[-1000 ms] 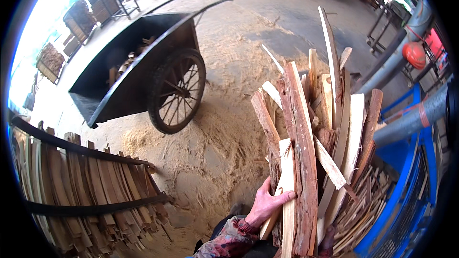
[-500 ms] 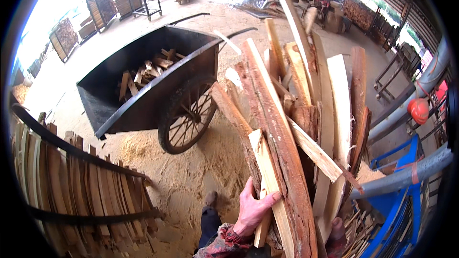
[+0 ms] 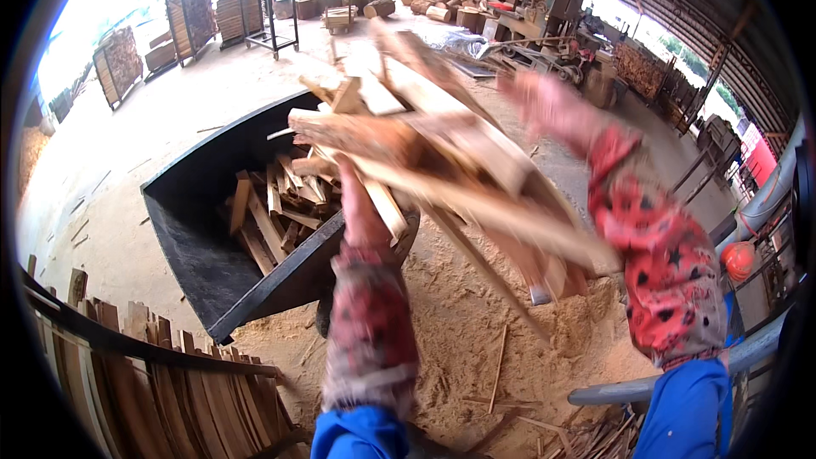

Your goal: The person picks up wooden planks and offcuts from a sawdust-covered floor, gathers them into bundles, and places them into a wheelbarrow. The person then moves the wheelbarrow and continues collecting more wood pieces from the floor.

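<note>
A loose bundle of split firewood (image 3: 484,191) is tilted over the near right side of a black two-wheeled cart (image 3: 246,310), blurred by motion. My left hand (image 3: 364,214) is against the bundle's left end, just above the cart's rim; wood hides most of its fingers. Beyond the bundle's right side, my right hand (image 3: 544,106) is raised, apart from the sticks, smeared, with its fingers seemingly stretched out and nothing visible in them. Inside the cart lies a heap of shorter split pieces (image 3: 276,212).
Upright slats stand in a hooped rack (image 3: 144,365) at the near left. A grey pipe (image 3: 612,391) juts in at the lower right, above scattered sticks. Sawdust (image 3: 433,314) covers the floor. Farther off are stacked wood racks (image 3: 189,17) and a log pile (image 3: 442,4).
The firewood bundle has swung from upright before me to leftward over the cart. Both arms have reached forward, and my right hand has come away from the wood. The cart appears nearer.
</note>
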A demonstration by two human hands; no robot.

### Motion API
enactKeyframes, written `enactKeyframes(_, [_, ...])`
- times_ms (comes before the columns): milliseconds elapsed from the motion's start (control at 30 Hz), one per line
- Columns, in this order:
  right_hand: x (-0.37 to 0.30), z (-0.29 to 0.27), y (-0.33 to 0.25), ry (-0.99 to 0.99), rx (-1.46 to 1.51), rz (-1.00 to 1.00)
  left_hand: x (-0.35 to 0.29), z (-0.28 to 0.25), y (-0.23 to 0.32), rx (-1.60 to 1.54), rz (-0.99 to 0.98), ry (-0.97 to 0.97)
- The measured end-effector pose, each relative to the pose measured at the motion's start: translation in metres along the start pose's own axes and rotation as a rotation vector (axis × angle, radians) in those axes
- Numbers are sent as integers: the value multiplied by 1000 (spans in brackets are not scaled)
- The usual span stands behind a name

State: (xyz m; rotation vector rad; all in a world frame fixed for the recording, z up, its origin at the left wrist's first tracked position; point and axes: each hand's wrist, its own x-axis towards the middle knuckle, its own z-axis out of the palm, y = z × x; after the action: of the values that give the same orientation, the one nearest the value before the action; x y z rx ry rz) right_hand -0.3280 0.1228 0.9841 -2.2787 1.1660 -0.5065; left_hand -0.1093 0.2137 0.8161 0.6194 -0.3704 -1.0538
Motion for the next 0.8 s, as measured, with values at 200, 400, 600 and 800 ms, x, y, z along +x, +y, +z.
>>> enactKeyframes(200, [-53,16,47,134,163,-226,-19,-142,-9,395,-92,316])
enactKeyframes(400, [-283,179,214,78,123,366,-220,-230,-122,472,-741,184])
enactKeyframes(600, [-499,327,217,-204,330,947,-325,-229,-166,557,-1105,158])
enactKeyframes(800, [-653,365,230,-19,506,1167,-357,-179,-227,713,-1070,-200])
